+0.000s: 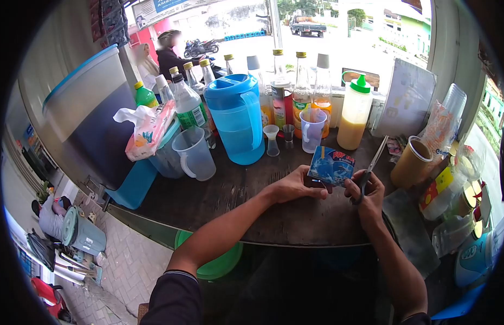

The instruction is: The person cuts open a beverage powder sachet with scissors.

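My left hand (pixel 297 184) is closed on a blue drink-powder sachet (pixel 331 167) with red lettering, held upright just over the dark counter (pixel 236 200). In my right hand (pixel 369 192) is a pair of scissors (pixel 375 159), its dark handles in the fingers and its blades pointing up and away from me. The right fingertips are right at the sachet's lower right corner. Behind the sachet stands a small clear measuring cup (pixel 312 130). A squeeze bottle (pixel 354 116) with a green cap, part full of a creamy liquid, is just beyond the scissors.
A blue lidded pitcher (pixel 234 119), a clear jug (pixel 193 154) and a tissue pack (pixel 149 132) stand to the left. Several syrup bottles (pixel 302 97) line the back edge. Brown cups (pixel 412 162) and jars crowd the right side. People (pixel 168 57) are outside.
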{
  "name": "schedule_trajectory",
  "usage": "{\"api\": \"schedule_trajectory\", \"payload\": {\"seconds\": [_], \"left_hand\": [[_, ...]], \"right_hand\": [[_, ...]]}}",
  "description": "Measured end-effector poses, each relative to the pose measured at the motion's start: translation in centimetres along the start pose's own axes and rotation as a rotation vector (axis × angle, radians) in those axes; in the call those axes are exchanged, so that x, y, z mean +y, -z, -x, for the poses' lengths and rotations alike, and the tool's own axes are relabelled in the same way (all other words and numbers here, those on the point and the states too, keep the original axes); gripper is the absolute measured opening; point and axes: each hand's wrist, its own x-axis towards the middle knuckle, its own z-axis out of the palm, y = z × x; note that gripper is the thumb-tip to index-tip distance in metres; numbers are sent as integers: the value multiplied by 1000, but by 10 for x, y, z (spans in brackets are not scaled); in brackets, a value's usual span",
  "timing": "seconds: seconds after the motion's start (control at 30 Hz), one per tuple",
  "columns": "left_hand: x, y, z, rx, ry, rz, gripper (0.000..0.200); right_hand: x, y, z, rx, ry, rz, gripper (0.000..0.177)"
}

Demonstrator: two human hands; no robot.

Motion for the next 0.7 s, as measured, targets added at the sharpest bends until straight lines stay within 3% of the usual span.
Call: {"api": "schedule_trajectory", "payload": {"seconds": [0.1,0.17,0.3,0.4,0.47,0.57,0.7], "left_hand": [[-5,-7,0,8,-18,-18,37],[0,-25,4,254,-169,-97,31],[-16,-12,-4,145,-28,159,25],[-10,-9,-4,251,-109,11,22],[-7,-8,-4,502,-176,-43,14],[-15,2,-6,580,-254,85,17],[-2,-3,-2,385,-164,5,18]], "right_hand": [[-2,0,0,-23,-16,21,24],[-4,-4,2,-48,-6,43,24],[-2,-5,4,-91,18,98,26],[-1,-7,4,-115,33,155,28],[-3,-8,5,-175,4,213,28],[-2,-13,8,-219,-31,239,29],[-2,-11,6,-130,-37,153,29]]}}
